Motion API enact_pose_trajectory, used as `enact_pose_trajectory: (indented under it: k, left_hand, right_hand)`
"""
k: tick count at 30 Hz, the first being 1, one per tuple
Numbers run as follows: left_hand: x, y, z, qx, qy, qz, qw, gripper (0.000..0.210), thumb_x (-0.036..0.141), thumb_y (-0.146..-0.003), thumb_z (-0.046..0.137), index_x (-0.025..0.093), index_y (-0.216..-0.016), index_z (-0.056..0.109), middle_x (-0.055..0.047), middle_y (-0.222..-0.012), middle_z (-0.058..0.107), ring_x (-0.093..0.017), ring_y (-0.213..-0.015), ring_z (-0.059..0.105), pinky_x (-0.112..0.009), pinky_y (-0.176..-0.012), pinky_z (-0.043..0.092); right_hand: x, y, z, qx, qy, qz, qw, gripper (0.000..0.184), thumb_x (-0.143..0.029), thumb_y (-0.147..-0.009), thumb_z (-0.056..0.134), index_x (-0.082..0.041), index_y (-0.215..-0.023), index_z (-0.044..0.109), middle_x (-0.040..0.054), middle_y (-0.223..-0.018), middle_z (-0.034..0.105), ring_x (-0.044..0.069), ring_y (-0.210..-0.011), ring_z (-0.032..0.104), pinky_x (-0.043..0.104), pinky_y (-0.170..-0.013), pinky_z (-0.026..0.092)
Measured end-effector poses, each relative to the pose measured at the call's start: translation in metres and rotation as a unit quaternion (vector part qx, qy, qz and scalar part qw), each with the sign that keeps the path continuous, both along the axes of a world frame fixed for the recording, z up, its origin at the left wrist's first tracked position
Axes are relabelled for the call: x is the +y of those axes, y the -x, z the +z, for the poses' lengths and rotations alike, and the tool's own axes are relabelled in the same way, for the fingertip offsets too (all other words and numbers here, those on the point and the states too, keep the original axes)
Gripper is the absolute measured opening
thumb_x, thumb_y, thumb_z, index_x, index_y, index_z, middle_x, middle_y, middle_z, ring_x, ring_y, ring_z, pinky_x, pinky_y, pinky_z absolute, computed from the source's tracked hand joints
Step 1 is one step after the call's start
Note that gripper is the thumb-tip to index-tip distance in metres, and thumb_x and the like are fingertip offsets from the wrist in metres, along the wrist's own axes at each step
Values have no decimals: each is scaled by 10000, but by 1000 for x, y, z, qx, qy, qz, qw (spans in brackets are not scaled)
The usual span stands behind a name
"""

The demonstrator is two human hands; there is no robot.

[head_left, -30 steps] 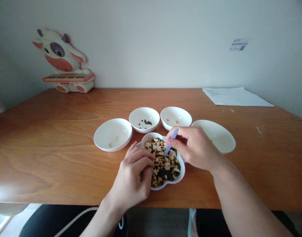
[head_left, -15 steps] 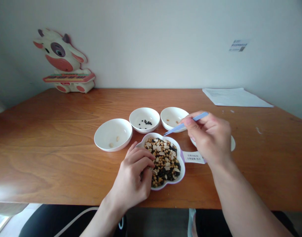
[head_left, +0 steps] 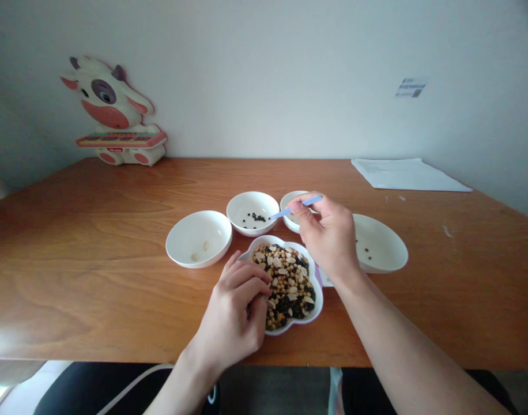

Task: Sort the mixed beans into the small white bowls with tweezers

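Starting at the far left, a cow toy (head_left: 112,112) is seen against the wall at the back of the table (head_left: 95,276). Nearer the middle, a white left bowl (head_left: 199,238) is set on the wood, with a couple of pale kernels lying in it. The left hand (head_left: 233,320) is curled loosely at the near-left rim of the flower dish (head_left: 290,280); the rim is touched by the fingertips, and the fingers are bent in, with nothing seen gripped between them. The dish is filled with a mix of dark beans, yellow beans and pale kernels, and is placed close to the near table edge, in front of the bowls. Behind it, a middle bowl (head_left: 253,212) is seen with a few black beans inside. Blue tweezers (head_left: 295,208) are pinched in the right hand (head_left: 328,236), which is closed round them; the tips are pointed left and held over the right rim of the middle bowl. Whether anything is caught in the tips cannot be told. A third bowl (head_left: 290,203) is mostly hidden behind the right hand. Just right of the hand, a right bowl (head_left: 378,251) is seen with a few dark specks in it. A paper sheet (head_left: 408,174) is laid at the far right corner, and a small label (head_left: 406,87) is stuck on the wall above it.
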State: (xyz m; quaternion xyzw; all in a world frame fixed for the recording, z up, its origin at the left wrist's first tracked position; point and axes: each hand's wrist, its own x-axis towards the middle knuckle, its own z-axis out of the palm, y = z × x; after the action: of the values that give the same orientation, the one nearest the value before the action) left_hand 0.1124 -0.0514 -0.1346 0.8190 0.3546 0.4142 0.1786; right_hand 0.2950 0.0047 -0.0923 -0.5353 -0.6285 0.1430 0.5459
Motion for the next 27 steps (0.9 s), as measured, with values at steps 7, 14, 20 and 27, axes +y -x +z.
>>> enact_pose_trajectory:
  k: [7,14,20,27]
  left_hand:
    - [-1,1,-1,-4,0,-2,1000,229,29,-771,462,185,-741,626,-24,-881,683,-178,-851,642,-561,-1094,374]
    - [0,0,-1,-3,7,-2,1000,230,31,-770,458,190,-746,622,-28,-885,682,-187,-876,646,-562,-1103,367]
    - [1,0,-2,-1,7,-1,1000,227,34,-773,463,192,-749,624,-31,-903,686,-189,-895,648,-552,-1119,355]
    - [0,1,-1,-1,6,-5,1000,223,32,-777,462,188,-749,619,-26,-899,678,-173,-875,643,-545,-1111,360]
  right_hand:
    - [0,1,-4,-21,20,7,1000,238,-394,-932,574,-184,-912,684,1,-626,630,117,-522,567,225,-498,402]
    - [-25,-22,6,-62,27,29,997,249,-408,-901,615,-173,-862,690,-27,-494,547,102,-419,481,235,-438,341]
    - [-31,-29,13,-183,106,104,972,162,-275,-906,611,-186,-820,715,-8,-639,677,98,-517,542,232,-520,384]
    - [-40,-33,20,-185,179,200,945,159,-298,-886,636,-212,-788,726,-29,-640,680,87,-520,556,207,-483,390]
